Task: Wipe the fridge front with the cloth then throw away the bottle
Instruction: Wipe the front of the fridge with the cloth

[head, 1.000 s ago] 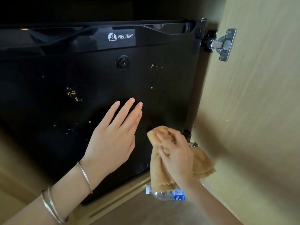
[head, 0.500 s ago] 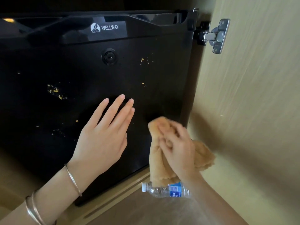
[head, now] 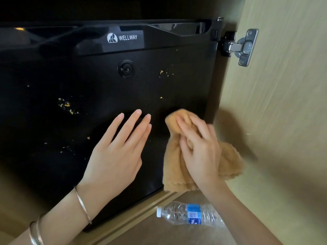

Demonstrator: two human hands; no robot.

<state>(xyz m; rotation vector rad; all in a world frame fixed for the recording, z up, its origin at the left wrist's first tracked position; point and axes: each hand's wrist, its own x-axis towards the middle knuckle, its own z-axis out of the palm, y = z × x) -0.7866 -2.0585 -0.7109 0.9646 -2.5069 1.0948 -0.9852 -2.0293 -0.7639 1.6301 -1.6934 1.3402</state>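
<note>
Fridge front [head: 177, 82]: black and glossy, with a keyhole [head: 126, 68] under a brand label [head: 122, 38].
Right edge: the fridge's right edge runs just beside a pale wooden cabinet door [head: 283, 103], which hangs on a metal hinge [head: 245, 47]. The gap between them is narrow.
Open room: a wide stretch of bare black panel lies left of and above both hands.
Dirt: yellow crumbs [head: 66, 105] are scattered left of the hands. A few more sit higher up, near the keyhole.
Left hand [head: 116, 156]: flat on the door, fingers straight and close together, holding nothing. Bracelets [head: 83, 204] circle the wrist.
Right hand [head: 200, 149]: its fingers curl round the bunched tan cloth [head: 174, 174], holding it against the door near the right edge.
Bottle [head: 187, 213]: clear plastic with a blue label and white cap, lying on its side on the floor [head: 150, 232] below the cloth, apart from both hands.
Change: the cloth sits higher on the door than half a second ago, so more of the bottle shows. The left hand has kept its place.
</note>
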